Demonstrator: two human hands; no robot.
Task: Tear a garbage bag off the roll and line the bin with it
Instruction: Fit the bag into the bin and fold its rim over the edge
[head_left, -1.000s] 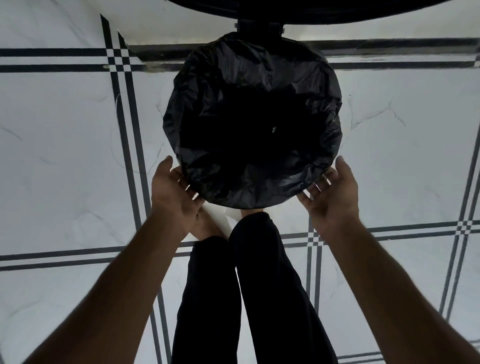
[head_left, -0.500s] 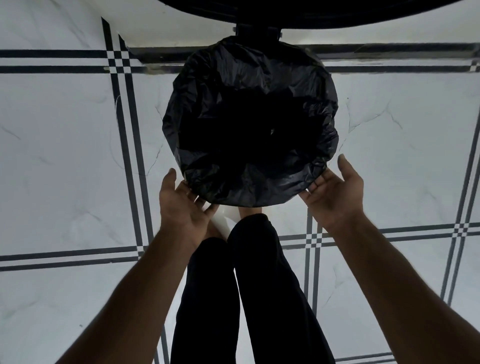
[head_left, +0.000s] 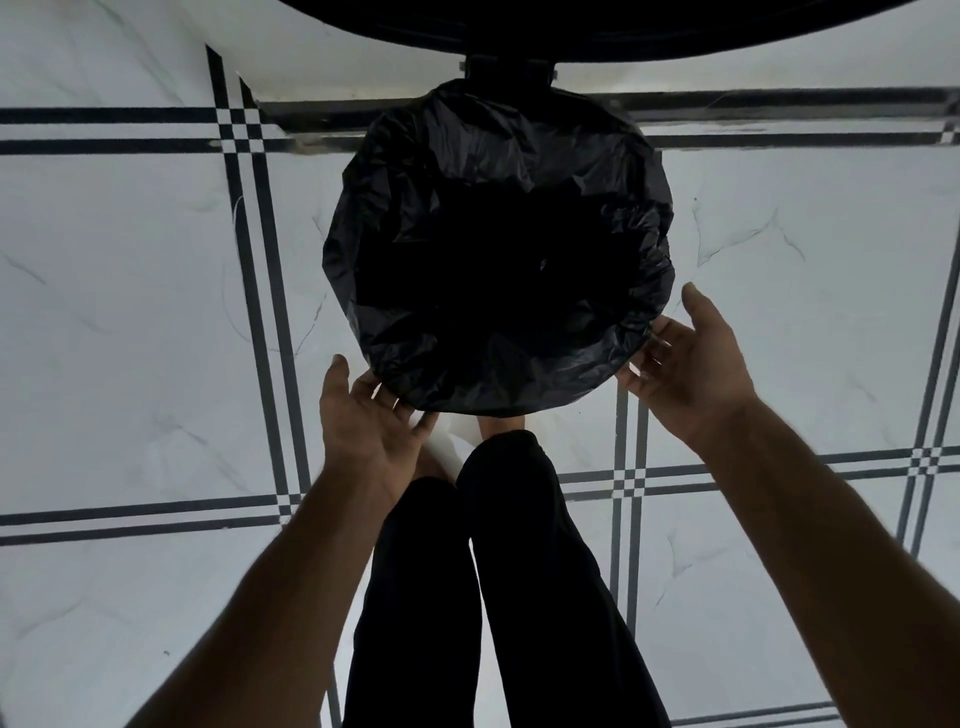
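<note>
On the white tiled floor, crossed by paired dark lines, stands one round bin, seen from straight above and near the floor's far edge under a dark overhanging rim. One black garbage bag lines it, its crinkled plastic folded out over the whole rim and sagging dark into the middle. Two legs in black trousers stand just short of the bin. Two bare hands flank its near side: the left hand is open, palm up, fingertips touching the bag's lower-left edge; the right hand is open too, fingers spread against the lower-right edge.
</note>
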